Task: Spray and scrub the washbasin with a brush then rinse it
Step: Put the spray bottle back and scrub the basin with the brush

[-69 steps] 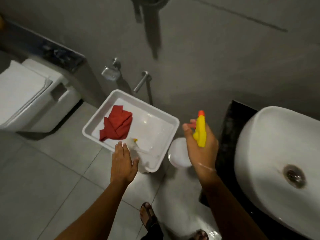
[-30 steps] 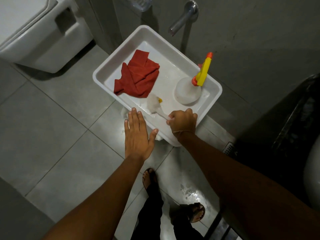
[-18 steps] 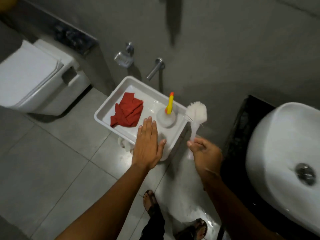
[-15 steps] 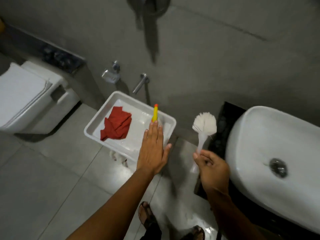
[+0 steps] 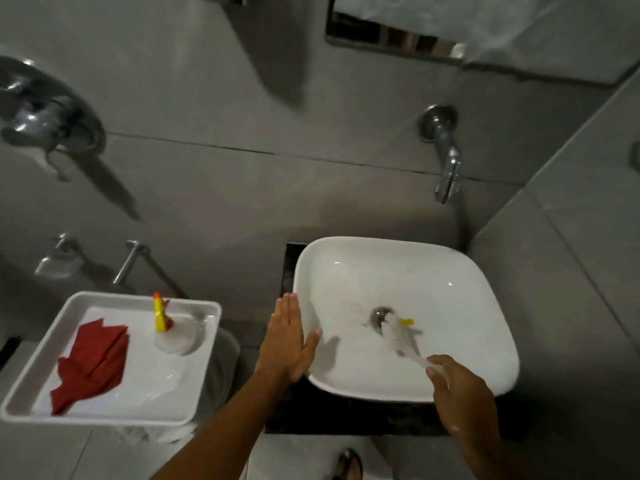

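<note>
- While scrubbing: right hand [image 5: 460,393] clenched on brush [image 5: 398,337] handle end; bristles at drain, inside washbasin [image 5: 408,268].
- Left hand [image 5: 285,341] flat, released, against left rim.
- Brush judged light, stiff, wet-slippery; grip far back.

Grey tiled walls [image 5: 346,98], dim light. Chrome tap [image 5: 445,157] on wall, mixer [image 5: 45,116] upper left, mirror [image 5: 398,39] at top. Pale floor tiles [image 5: 304,459], dark counter [image 5: 346,417].
</note>
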